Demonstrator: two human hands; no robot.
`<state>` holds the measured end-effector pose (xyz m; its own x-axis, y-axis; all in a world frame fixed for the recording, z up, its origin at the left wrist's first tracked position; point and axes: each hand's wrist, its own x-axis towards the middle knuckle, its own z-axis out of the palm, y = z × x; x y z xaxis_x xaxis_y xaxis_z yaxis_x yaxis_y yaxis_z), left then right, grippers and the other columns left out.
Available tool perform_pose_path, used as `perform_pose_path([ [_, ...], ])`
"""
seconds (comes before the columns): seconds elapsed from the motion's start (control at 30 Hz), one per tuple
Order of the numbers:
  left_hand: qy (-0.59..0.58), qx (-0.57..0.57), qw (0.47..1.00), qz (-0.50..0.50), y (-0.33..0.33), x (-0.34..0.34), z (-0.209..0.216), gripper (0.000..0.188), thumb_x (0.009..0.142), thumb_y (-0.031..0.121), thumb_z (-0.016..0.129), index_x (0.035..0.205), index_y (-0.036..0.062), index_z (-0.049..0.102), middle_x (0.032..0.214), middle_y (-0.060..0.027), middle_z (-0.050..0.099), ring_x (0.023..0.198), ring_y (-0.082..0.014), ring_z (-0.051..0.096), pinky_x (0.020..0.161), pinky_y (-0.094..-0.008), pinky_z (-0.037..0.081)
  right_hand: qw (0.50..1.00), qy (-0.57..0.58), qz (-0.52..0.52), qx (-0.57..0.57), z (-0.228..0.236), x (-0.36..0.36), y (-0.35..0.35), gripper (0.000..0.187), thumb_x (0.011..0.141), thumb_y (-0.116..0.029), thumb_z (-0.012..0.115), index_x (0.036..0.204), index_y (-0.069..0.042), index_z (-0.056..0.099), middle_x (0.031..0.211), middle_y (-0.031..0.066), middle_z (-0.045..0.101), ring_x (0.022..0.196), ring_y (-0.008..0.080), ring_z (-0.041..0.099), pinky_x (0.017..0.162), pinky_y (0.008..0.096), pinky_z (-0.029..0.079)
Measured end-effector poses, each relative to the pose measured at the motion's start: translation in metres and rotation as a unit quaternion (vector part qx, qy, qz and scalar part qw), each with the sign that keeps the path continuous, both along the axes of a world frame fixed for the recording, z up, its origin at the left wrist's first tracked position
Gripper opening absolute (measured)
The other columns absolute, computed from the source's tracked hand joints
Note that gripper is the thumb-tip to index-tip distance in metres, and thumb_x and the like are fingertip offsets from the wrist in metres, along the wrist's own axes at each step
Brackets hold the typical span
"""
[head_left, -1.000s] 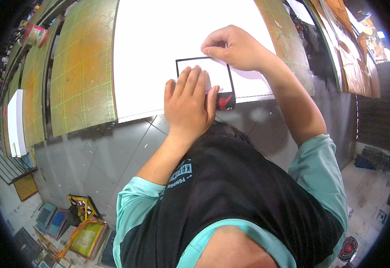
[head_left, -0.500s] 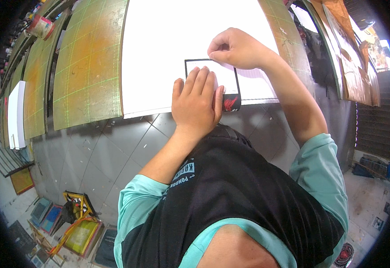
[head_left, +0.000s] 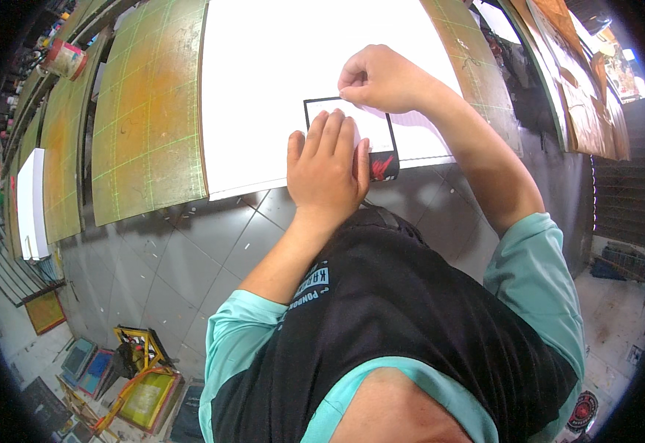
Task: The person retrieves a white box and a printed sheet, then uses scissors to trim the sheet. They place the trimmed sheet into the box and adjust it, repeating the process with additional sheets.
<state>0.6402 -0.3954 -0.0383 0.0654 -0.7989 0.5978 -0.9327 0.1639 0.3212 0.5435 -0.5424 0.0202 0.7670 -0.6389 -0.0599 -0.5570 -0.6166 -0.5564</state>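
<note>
A small white sheet with a black border [head_left: 391, 135] and a black band with a red design [head_left: 385, 167] lies at the near edge of a large white board or sheet [head_left: 256, 96]. My left hand [head_left: 326, 168] rests flat on the small sheet, fingers stretched out, covering its left and middle part. At the sheet's far edge, my right hand [head_left: 385, 77] is closed in a pinch, thumb against the curled fingers. Whatever its fingertips hold there, if anything, is too small to make out.
Green-lined boards [head_left: 149, 111] flank the white surface. A red and white tub [head_left: 64, 59] stands far left, near a white stack [head_left: 32, 203]. Framed screens [head_left: 145, 399] lie on the floor at lower left. Brown paper sheets [head_left: 588, 111] hang over the right side.
My right hand has shifted slightly left along the small sheet's far edge, still pinched. My left hand stays flat on the sheet. The whole view has turned a little.
</note>
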Motion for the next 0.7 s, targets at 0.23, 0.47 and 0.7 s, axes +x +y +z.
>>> perform_pose_path([
  [0.23,-0.006,-0.012,1.000,-0.002,0.000,0.000,-0.002,0.029,0.083,0.021,0.059,0.105,0.0031,0.060,0.112,-0.0119,0.060,0.107,-0.0268,0.055,0.084,-0.0388,0.040,0.997,0.069,-0.033,0.005,0.008,0.010,0.000,0.018,0.068,-0.013,0.065,0.077,0.003,0.068,0.073,0.0158,0.066,0.069,0.0213,0.064,0.066,0.0316,0.050],
  [0.47,-0.004,-0.012,1.000,-0.001,0.000,0.000,-0.002,0.028,0.082,0.021,0.059,0.104,0.0031,0.060,0.111,-0.0125,0.060,0.106,-0.0269,0.056,0.083,-0.0385,0.040,0.989,0.137,-0.060,-0.020,0.018,0.023,0.000,0.016,0.063,-0.010,0.068,0.073,0.002,0.068,0.067,0.0153,0.065,0.061,0.0218,0.062,0.061,0.0325,0.049],
  [0.7,-0.003,0.001,1.000,0.000,-0.001,-0.001,-0.005,0.030,0.083,0.024,0.057,0.104,0.0026,0.059,0.112,-0.0126,0.059,0.109,-0.0268,0.053,0.086,-0.0430,0.038,0.990,0.110,-0.082,0.016,0.022,0.018,-0.002,0.020,0.063,-0.012,0.072,0.075,0.003,0.068,0.064,0.0102,0.063,0.059,0.0168,0.059,0.058,0.0293,0.046],
])
